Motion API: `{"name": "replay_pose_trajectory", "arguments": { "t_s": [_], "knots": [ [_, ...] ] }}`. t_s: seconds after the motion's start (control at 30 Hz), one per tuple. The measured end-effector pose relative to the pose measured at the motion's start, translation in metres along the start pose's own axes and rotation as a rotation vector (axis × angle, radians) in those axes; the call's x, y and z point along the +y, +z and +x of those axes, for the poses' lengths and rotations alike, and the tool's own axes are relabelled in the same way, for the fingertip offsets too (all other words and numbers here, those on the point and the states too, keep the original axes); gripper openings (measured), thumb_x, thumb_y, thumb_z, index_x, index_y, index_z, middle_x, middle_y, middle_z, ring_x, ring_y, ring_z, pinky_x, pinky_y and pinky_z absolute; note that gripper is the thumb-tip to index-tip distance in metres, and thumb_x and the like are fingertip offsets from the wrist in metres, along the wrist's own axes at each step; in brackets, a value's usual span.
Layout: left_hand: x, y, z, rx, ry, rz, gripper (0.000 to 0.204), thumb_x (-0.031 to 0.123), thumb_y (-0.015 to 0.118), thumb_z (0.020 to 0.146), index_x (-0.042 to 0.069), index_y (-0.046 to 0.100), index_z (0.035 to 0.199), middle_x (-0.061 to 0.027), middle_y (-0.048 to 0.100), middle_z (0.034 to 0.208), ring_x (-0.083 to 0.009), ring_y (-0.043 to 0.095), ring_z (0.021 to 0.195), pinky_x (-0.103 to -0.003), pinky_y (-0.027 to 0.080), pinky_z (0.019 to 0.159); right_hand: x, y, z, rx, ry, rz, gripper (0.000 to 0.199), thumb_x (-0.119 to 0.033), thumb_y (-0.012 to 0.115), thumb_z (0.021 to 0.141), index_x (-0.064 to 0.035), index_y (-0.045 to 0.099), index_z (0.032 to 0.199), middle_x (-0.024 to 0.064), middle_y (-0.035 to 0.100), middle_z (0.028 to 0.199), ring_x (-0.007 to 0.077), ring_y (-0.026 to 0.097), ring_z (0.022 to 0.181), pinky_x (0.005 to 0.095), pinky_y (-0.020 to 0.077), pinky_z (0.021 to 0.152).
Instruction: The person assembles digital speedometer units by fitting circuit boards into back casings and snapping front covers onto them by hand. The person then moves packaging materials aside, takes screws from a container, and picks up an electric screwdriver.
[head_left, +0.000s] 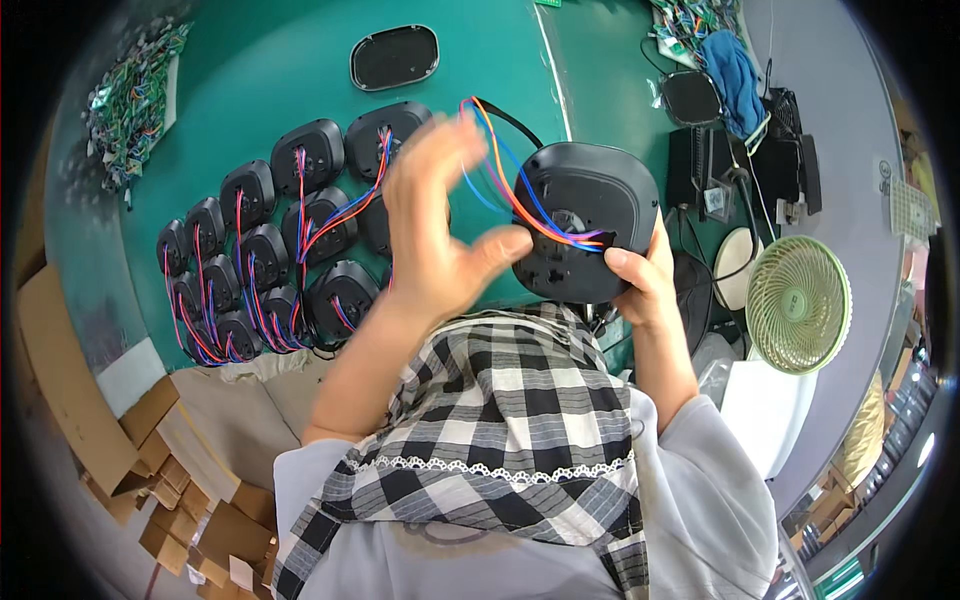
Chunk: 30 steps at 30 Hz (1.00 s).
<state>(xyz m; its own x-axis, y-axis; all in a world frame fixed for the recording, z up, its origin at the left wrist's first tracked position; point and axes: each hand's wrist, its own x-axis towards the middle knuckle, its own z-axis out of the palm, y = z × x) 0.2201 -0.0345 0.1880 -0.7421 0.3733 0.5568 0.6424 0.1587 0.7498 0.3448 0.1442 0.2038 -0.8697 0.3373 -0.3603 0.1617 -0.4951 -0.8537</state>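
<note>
In front of my apron I hold a black rounded plastic housing [600,190] with a round hub at its middle. My right hand [645,275] grips its right edge, thumb on the face beside a small dark opening. Orange, blue and purple wires [500,165] run from that opening and arch up to the left, and a black cable leaves the top edge. My left hand [430,220] is raised at the housing's left, thumb stretched toward its edge and fingers apart from the thumb, blurred by motion. The wire loop passes close to the blurred fingertips; contact cannot be made out.
Rows of similar black housings [310,155] with wires stand on the green table [260,60] at left. Beyond lies a black rounded cover [395,57]. Circuit-board piles [135,105] sit at the far corners. At right are a green fan [798,305], cables and a blue cloth [733,80]; cardboard boxes [205,530] lie lower left.
</note>
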Motion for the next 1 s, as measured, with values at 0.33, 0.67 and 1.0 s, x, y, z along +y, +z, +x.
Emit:
{"name": "replay_pose_trajectory", "arguments": {
  "t_s": [0.33,0.67,1.0],
  "knots": [
    [0.061,-0.094,-0.023,-1.189,-0.613,-0.604,0.042,0.023,0.07,0.079,0.004,0.054,0.112,-0.0009,0.05,0.058,-0.0154,0.052,0.053,-0.03,0.041,0.054,-0.095,-0.035,-0.003,-0.027,-0.478,-0.465,0.08,-0.014,0.075,0.06,0.0025,0.041,0.131,0.0153,0.058,0.117,0.0239,0.058,0.106,0.033,0.0436,0.094],
    [0.046,-0.095,-0.065,-1.124,-1.014,-0.721,0.031,0.023,0.067,0.083,0.004,0.057,0.106,-0.0031,0.062,0.082,-0.0149,0.06,0.074,-0.03,0.048,0.07,-0.103,-0.094,0.091,-0.227,-0.205,-0.584,0.075,-0.015,0.07,0.061,0.0025,0.046,0.13,0.0124,0.058,0.116,0.0205,0.057,0.106,0.03,0.0408,0.096],
    [-0.006,-0.064,-0.24,-1.346,-0.415,0.24,0.024,0.026,0.06,0.083,0.01,0.062,0.099,-0.0093,0.064,0.076,-0.0297,0.062,0.077,-0.041,0.048,0.072,0.009,-0.125,0.188,-0.579,0.705,-0.947,0.068,0.001,0.07,0.059,-0.0036,0.054,0.124,0.0086,0.063,0.105,0.0168,0.059,0.095,0.0291,0.0466,0.088]
  ]
}}
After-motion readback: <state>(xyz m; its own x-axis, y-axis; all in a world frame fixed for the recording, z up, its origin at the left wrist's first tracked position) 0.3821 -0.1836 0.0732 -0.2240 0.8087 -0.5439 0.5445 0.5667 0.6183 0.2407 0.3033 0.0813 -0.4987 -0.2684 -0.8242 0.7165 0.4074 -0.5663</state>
